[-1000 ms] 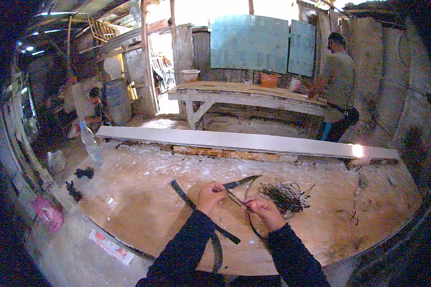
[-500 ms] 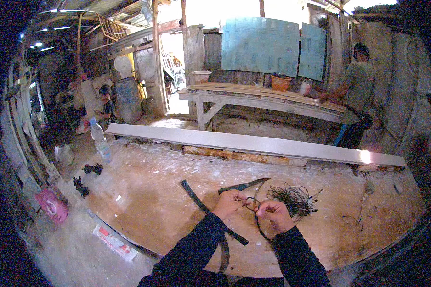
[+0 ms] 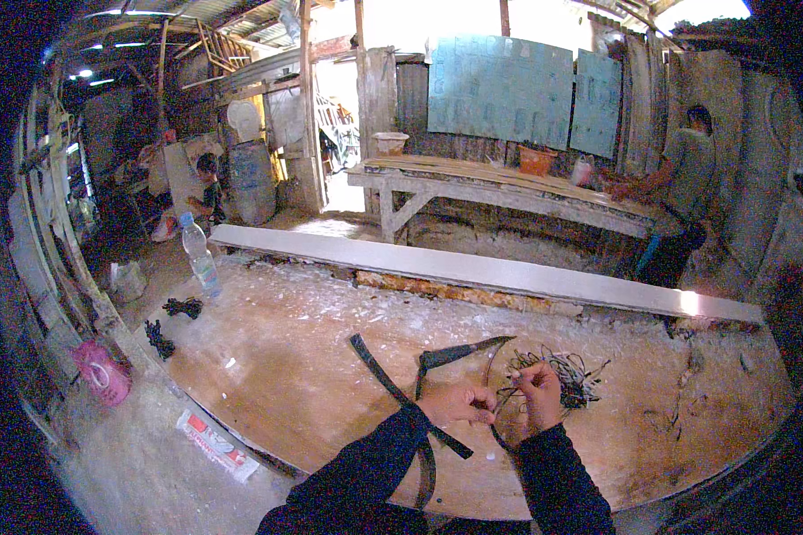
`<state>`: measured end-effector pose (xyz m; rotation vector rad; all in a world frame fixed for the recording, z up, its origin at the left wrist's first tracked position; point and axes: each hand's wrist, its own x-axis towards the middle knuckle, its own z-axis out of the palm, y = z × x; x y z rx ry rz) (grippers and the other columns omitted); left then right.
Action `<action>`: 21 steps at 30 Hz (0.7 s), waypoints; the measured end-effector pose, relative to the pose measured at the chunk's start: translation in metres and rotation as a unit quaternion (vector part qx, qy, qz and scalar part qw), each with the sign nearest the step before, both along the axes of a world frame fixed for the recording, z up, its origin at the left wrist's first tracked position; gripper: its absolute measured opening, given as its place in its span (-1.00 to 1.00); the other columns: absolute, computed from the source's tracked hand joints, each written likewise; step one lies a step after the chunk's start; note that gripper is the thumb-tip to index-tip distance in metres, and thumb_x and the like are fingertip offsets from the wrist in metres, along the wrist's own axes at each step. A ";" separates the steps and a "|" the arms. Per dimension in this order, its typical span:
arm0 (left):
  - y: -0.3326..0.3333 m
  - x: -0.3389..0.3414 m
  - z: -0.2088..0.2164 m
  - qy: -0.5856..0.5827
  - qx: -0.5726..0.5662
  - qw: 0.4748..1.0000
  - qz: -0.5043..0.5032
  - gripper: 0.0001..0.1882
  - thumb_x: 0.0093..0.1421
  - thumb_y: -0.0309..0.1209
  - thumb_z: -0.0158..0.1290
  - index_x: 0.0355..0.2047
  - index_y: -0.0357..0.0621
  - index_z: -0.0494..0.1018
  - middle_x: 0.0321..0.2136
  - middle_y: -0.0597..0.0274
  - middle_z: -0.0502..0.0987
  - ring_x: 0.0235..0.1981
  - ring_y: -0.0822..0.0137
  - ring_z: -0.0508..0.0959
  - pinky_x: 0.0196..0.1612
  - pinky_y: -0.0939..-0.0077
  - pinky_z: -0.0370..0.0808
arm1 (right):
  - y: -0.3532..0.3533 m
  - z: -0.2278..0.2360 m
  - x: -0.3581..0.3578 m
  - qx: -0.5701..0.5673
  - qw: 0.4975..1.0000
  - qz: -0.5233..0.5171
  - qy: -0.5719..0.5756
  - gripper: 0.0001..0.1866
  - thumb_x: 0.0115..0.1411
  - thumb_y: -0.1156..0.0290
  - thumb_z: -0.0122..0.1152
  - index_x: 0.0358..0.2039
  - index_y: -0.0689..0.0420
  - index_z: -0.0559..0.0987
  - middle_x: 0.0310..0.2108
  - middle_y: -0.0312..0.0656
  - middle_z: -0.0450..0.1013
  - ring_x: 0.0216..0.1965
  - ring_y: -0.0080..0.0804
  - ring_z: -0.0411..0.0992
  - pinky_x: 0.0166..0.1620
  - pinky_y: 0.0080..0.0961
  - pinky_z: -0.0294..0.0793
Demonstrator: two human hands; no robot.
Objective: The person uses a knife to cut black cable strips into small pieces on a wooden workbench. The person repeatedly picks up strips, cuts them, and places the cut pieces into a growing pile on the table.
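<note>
My left hand (image 3: 459,406) is closed in a pinch above the workbench (image 3: 285,383), with a thin black cord at its fingertips. Just to its right, my raised right hand (image 3: 542,392) pinches at the cord too, though the strand between them is hard to make out. Behind the right hand lies a loose tangle of thin dark cords (image 3: 580,379). A flat black strip (image 3: 368,358) passes under my left wrist and comes out on the other side. Beyond the left hand rests a dark, pointed, knife-like piece (image 3: 464,353).
A long pale board (image 3: 473,267) runs along the bench's far edge. At the left are a clear plastic bottle (image 3: 200,259), two black cord bundles (image 3: 182,308) and a pink bag (image 3: 103,372). One person (image 3: 687,178) stands at a far table (image 3: 509,187); another (image 3: 209,183) is low at back left.
The black loop held between my hands no longer shows. My right hand has risen and drawn away from the left. The whole view has shifted slightly.
</note>
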<state>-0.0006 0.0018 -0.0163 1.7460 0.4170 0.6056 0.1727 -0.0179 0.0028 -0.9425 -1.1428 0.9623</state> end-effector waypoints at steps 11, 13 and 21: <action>0.001 -0.003 0.005 -0.021 0.007 0.994 0.108 -0.77 0.05 -0.25 0.01 -0.54 -0.16 0.34 -0.66 0.43 0.33 -0.63 0.59 0.30 -0.57 0.70 0.28 | -0.006 0.008 -0.013 0.124 0.981 -0.063 -0.133 -0.75 -0.10 0.74 -0.11 -0.38 0.22 0.41 -0.43 -0.21 0.35 -0.37 -0.48 0.33 -0.20 -0.62 0.28; 0.003 -0.005 0.006 -0.025 -0.012 0.972 0.235 -0.79 0.03 -0.29 0.03 -0.56 -0.16 0.33 -0.67 0.43 0.33 -0.63 0.59 0.30 -0.57 0.72 0.26 | -0.005 0.008 -0.012 0.107 0.979 -0.066 -0.161 -0.83 -0.09 0.69 -0.03 -0.43 0.23 0.43 -0.46 -0.23 0.38 -0.38 -0.49 0.34 -0.23 -0.63 0.30; 0.020 -0.019 0.002 -0.114 -0.043 0.853 0.507 -0.88 -0.12 -0.47 0.08 -0.51 -0.16 0.39 -0.66 0.40 0.35 -0.64 0.56 0.32 -0.57 0.64 0.29 | -0.013 0.003 -0.015 0.006 0.977 0.146 -0.154 -0.93 -0.07 0.52 0.09 -0.49 0.17 0.45 -0.39 -0.26 0.35 -0.36 -0.45 0.32 -0.27 -0.55 0.34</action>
